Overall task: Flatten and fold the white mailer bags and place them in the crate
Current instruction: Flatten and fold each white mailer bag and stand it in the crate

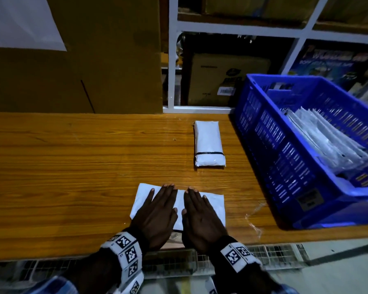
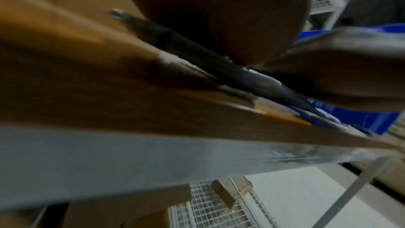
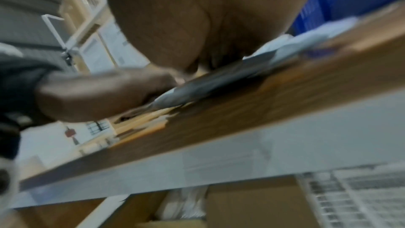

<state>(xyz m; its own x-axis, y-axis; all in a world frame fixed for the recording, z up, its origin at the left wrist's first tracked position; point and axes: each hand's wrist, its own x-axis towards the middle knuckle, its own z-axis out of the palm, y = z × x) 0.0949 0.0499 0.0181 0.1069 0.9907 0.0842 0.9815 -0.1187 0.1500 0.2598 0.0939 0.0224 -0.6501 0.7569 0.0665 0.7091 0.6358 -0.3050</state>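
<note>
A white mailer bag [image 1: 216, 205] lies flat on the wooden table [image 1: 72, 166] near its front edge. My left hand [image 1: 164, 198] and right hand [image 1: 194, 200] press on it side by side, palms down and fingers straight. In the left wrist view my palm [image 2: 219, 15] bears on the bag's edge [image 2: 241, 75]. The right wrist view shows that palm [image 3: 197, 23] on the bag [image 3: 219, 79] too. A banded bundle of white mailers [image 1: 208, 145] lies farther back. The blue crate [image 1: 295, 78] at the right holds several folded bags [image 1: 327, 139].
A large cardboard box [image 1: 72, 60] stands along the table's back left. Behind the table is a white shelf rack [image 1: 172, 71] filled with boxes. Wire mesh [image 1: 274, 253] shows below the table's front edge. Bare table stretches to the left of the hands.
</note>
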